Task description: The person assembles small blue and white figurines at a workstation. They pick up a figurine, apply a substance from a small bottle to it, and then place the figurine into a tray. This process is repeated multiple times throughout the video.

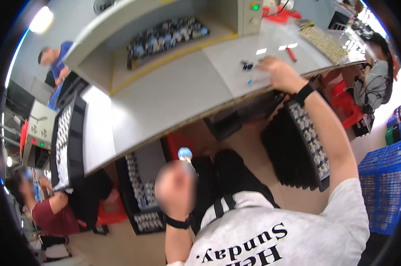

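My left hand [176, 188], its middle smeared, is closed low in front of my lap. From its top sticks a small piece with a round blue top [185, 154] and a paler part below. Stretched out over the white worktable, my right hand [280, 74] has its fingers extended, with nothing visible in them. Close to those fingertips lie a few small dark blue pieces [246, 65]. A tiny bright blue bit [249, 82] rests nearer the table edge.
A machine opening [165, 42] at the back holds a tray of small blue, black and white parts. A red stick-like object [291, 54] and a mat of beige pieces [322, 43] lie right. Black trays [298, 146] flank my legs. Blue crates [382, 186] stand right; other people sit nearby.
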Available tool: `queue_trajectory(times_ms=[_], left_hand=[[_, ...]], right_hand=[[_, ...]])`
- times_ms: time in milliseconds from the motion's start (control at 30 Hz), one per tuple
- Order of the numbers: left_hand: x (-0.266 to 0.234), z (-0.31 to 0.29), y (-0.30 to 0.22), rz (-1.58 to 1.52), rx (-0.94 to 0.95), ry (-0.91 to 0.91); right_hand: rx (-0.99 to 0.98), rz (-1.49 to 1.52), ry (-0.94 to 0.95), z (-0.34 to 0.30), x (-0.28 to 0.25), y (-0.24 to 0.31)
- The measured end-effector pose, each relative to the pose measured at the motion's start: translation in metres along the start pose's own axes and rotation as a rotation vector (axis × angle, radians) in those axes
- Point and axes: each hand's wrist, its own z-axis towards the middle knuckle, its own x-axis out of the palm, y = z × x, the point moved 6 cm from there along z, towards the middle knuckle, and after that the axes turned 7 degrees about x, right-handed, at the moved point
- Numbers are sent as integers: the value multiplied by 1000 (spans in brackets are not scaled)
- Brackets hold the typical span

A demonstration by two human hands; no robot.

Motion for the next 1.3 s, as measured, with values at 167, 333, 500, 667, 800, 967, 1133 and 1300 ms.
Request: queue_trajectory(times_ms=[167,333,500,667,800,967,1133,1300], left_hand=[[-4,-4,15,18,-33,-14],[-8,-16,30,12,-115,-40],[-5,-14,29,79,-67,20],[3,-6,26,48,-54,1],[10,-2,20,-12,-94,-12],[16,7,-1,-4,33,-16],[28,2,-13,-66,93,1],[38,-4,-22,-57,136,51]], right_hand=[[78,64,46,-22,-6,-30],[10,-24,-92,-11,6,-16],[279,184,-163,-21,5,-45],[629,512,-348,-3,36,-121],[639,494,-249,26,40,-131],[645,417,-69,31,51,-146],[468,570,-507,5,-26,-6],[-207,787,64,-43,-44,198]])
